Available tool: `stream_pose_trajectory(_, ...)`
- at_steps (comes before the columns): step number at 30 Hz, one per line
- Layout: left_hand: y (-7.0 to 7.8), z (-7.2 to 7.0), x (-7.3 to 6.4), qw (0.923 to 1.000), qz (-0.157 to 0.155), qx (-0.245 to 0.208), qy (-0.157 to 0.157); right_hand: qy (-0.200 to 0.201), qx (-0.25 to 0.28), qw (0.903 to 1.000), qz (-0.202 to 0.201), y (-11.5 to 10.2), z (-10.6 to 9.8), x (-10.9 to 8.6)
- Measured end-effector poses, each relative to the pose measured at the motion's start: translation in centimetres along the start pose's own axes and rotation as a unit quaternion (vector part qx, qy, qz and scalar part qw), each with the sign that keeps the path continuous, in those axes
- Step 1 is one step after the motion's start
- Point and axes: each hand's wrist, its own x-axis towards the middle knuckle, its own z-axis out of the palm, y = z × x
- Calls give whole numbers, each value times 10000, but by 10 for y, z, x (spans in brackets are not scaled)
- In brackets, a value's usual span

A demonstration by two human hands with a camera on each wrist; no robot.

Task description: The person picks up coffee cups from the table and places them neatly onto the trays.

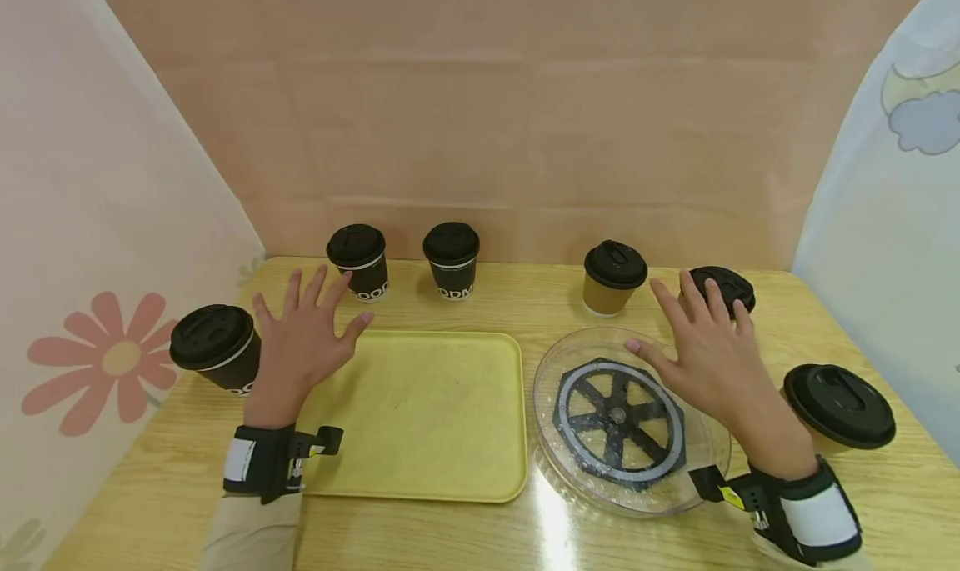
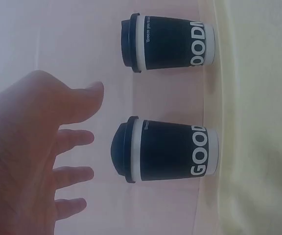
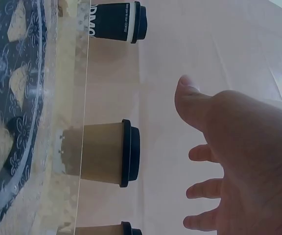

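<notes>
My left hand [image 1: 303,338] hovers with fingers spread and holding nothing, just left of the yellow tray [image 1: 420,413] and nearest the black cup [image 1: 360,262] behind that tray. My right hand [image 1: 705,350] is likewise spread and empty over the glass plate [image 1: 551,438], right of the tray. The lidded paper cup looks light and crushable, so I'd judge it best held gently around its wall below the lid.

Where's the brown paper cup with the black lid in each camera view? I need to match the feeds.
Head: the brown cup stands at the back of the table, right of centre, behind the glass plate.
Left wrist: not in it; only two black cups show.
Right wrist: lying sideways in the picture, at centre left, partly seen through the plate's rim.
Shared landmark: the glass plate, in head and right wrist views.
</notes>
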Motion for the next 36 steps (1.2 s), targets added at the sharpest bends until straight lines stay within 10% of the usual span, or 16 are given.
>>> stream_pose_trajectory(36,-26,-20,-7,9988,-445,-163,110,97,-128,9981,-588,-35,-1,-4)
